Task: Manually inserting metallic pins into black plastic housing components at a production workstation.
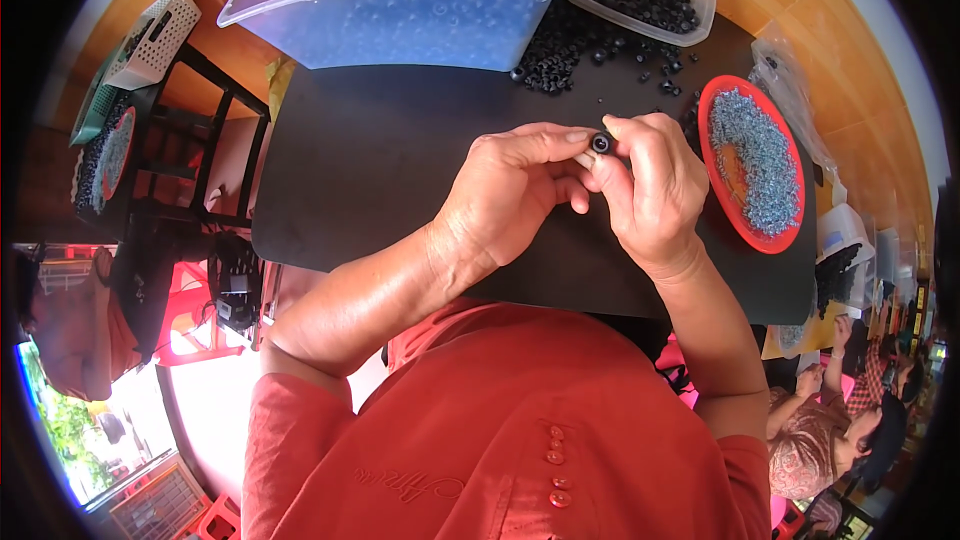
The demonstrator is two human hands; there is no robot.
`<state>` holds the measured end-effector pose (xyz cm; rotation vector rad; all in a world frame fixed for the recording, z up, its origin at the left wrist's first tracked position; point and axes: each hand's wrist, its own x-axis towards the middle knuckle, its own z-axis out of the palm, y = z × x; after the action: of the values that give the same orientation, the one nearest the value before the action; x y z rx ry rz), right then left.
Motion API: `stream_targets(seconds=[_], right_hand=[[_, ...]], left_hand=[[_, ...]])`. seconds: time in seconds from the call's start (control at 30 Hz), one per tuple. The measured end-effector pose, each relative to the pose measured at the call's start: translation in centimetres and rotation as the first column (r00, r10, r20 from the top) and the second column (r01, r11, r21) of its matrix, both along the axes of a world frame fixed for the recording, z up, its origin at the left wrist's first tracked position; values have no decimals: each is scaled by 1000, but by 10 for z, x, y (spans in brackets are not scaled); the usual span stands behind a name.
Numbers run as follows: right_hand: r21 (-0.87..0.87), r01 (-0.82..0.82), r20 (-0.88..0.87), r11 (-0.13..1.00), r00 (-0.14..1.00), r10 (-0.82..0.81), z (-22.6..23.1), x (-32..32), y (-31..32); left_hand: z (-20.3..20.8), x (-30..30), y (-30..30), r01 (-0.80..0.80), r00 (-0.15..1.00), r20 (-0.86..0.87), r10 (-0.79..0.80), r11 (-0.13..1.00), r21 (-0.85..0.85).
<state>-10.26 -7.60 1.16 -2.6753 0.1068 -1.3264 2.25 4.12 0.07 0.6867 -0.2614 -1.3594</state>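
Over the black tabletop, a small round black plastic part with a hole in its face is pinched between my two hands. The thumb and fingertips of my left hand press it from the left, with the other fingers curled below. From the right, the thumb and forefinger of my right hand close on it. Whether anything else sits in the fingers is hidden. Close to my right hand lies a red plate that holds a heap of small shiny blue-grey metal pieces.
A large translucent tub of round black parts stands at the back. A smaller clear tub is beside it, with loose black parts spilled before them. At left is a white basket; at right, another person.
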Motion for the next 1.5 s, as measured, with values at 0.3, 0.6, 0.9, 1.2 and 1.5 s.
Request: stream_targets(seconds=[0.3, 0.6, 0.9, 1.2, 1.5], right_hand=[[-8, -110, 22, 994, 994, 110, 4, -4, -4], [-84, -143, 32, 986, 989, 147, 4, -4, 0], [158, -184, 99, 970, 980, 170, -3, 5, 0], [121, -113, 117, 986, 988, 99, -4, 6, 3], [120, -128, 11, 984, 992, 128, 5, -7, -1]], left_hand=[[1, 0, -1, 33, 999, 39, -31, 997, -62], [2, -3, 2, -18, 995, 101, 21, 999, -33], [-1, -3, 2, -88, 991, 91, 95, 993, -84], [3, -6, 4, -93, 991, 92, 101, 992, -79], [9, -9, 4, -81, 985, 146, 91, 994, -76]])
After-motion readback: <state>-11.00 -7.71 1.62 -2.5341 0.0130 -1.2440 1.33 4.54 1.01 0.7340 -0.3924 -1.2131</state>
